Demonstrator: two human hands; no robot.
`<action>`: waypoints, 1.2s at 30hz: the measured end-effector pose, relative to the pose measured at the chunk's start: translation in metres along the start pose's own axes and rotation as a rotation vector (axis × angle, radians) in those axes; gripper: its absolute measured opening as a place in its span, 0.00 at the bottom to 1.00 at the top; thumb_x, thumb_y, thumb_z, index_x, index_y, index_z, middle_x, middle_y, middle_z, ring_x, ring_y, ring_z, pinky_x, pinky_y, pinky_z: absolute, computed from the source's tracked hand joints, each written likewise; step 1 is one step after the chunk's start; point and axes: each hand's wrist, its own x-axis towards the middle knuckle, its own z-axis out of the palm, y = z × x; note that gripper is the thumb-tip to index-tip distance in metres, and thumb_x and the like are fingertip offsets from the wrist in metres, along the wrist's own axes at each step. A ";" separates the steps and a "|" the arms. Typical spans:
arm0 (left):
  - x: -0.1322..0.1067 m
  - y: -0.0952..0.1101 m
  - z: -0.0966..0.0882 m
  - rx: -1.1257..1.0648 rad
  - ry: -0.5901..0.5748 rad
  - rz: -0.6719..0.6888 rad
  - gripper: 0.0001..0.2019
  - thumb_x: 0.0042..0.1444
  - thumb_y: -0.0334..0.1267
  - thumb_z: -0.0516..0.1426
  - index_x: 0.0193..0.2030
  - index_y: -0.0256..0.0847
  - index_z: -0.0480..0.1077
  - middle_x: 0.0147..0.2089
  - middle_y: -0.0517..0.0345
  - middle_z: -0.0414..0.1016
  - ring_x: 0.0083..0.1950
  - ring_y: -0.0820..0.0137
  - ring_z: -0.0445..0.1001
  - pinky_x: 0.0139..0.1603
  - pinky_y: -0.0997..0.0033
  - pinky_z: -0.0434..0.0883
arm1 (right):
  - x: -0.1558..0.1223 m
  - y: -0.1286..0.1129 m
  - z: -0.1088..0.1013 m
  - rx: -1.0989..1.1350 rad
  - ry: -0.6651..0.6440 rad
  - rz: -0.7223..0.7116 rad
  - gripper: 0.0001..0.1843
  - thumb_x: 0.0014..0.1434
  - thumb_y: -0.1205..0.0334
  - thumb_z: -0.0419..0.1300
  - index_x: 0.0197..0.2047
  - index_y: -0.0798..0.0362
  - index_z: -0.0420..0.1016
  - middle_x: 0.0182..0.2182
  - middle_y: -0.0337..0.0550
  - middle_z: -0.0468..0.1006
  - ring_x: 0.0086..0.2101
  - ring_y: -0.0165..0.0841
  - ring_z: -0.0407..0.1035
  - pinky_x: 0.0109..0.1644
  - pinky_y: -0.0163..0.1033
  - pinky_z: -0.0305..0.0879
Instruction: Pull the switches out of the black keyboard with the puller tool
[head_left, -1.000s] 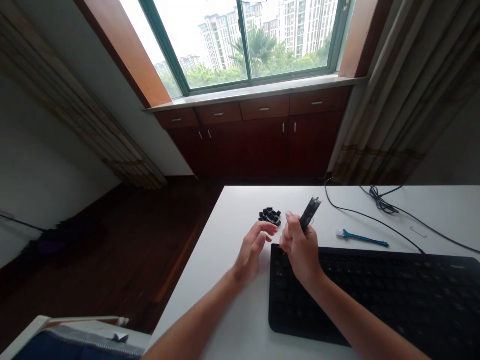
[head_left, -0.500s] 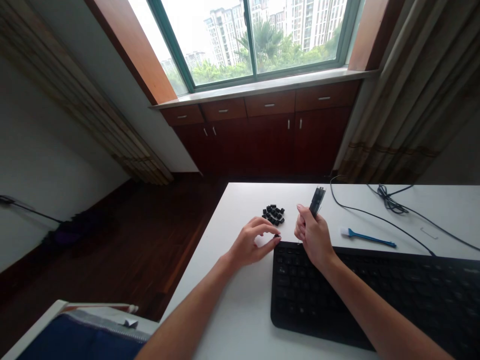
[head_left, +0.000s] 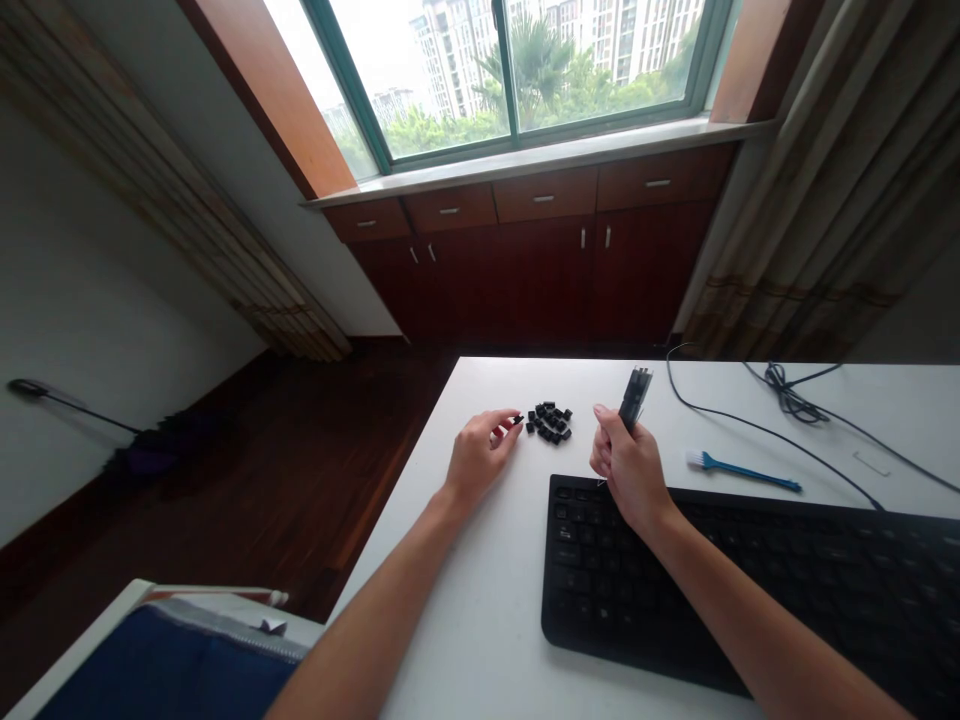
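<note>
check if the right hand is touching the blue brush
Apart. The head view shows the right hand, gripping a black tool, with white desk visible between it and the blue brush.

The keycaps are matt black plastic, the tabletop smooth and matt, the cabinet doors glossy wood.

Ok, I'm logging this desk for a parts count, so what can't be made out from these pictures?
In the head view:
The black keycaps are too small to count exactly or read.
The right hand hides the lower part of the black tool.
The left hand's fingertips hide what they touch.
The black keyboard is cut off by the right and bottom edges.
</note>
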 end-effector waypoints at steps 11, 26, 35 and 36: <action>0.000 0.003 0.000 0.050 -0.049 0.030 0.10 0.66 0.40 0.57 0.49 0.44 0.78 0.43 0.53 0.77 0.40 0.67 0.74 0.44 0.66 0.74 | 0.000 0.001 0.000 -0.012 -0.019 -0.008 0.25 0.56 0.52 0.68 0.21 0.51 0.57 0.15 0.28 0.56 0.16 0.21 0.48 0.17 0.32 0.45; -0.001 0.004 0.000 -0.025 -0.060 0.021 0.09 0.65 0.38 0.56 0.48 0.43 0.76 0.42 0.55 0.79 0.37 0.68 0.75 0.39 0.67 0.74 | -0.004 -0.002 0.001 -0.041 -0.047 -0.009 0.26 0.56 0.50 0.69 0.21 0.50 0.56 0.15 0.28 0.55 0.16 0.22 0.47 0.18 0.32 0.45; -0.002 0.007 0.001 -0.031 -0.079 0.045 0.08 0.65 0.38 0.56 0.47 0.42 0.75 0.45 0.53 0.78 0.39 0.66 0.75 0.40 0.67 0.74 | -0.004 -0.007 0.000 0.069 -0.108 0.014 0.31 0.64 0.31 0.46 0.35 0.50 0.70 0.17 0.32 0.62 0.16 0.25 0.51 0.19 0.32 0.48; -0.001 0.007 0.001 -0.027 -0.079 0.049 0.08 0.65 0.38 0.56 0.47 0.42 0.74 0.44 0.52 0.78 0.39 0.67 0.75 0.40 0.67 0.74 | -0.004 -0.006 0.000 0.062 -0.101 0.005 0.30 0.64 0.31 0.48 0.35 0.50 0.70 0.17 0.32 0.62 0.16 0.25 0.51 0.19 0.32 0.48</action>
